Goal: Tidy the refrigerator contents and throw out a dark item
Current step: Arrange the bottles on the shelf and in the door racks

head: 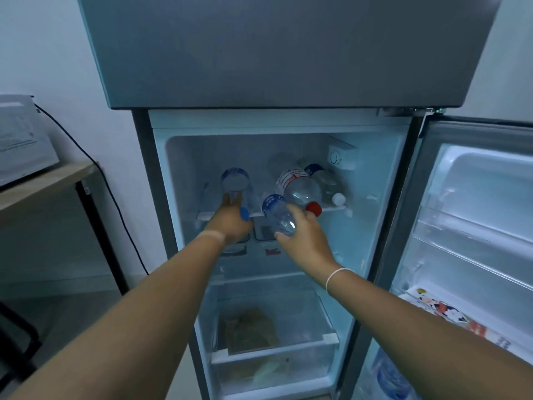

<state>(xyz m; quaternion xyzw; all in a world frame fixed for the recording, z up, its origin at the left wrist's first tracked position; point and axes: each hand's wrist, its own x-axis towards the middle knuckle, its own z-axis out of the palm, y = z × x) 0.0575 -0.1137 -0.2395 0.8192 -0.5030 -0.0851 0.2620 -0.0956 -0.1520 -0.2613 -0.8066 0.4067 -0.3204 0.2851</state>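
The refrigerator [288, 122] stands open, with clear plastic water bottles lying on its top shelf [334, 208]. My left hand [230, 220] reaches to a blue-capped bottle [236, 180] at the shelf's left; its fingers lie along the bottle's lower end. My right hand [302, 232] grips a second clear bottle [277, 212] by its neck end at the shelf's front edge. A red-capped bottle [300, 186] and a white-capped bottle [331, 189] lie to the right. No dark item is plainly visible; dim containers [265, 232] sit on the shelf below, partly hidden by my hands.
The lower drawer [274, 353] holds brownish bagged food. The open door [473, 220] at right carries a patterned carton [444, 310] and a blue bottle [392, 376] in its racks. A wooden table [43, 180] with a white microwave [20, 140] stands at left.
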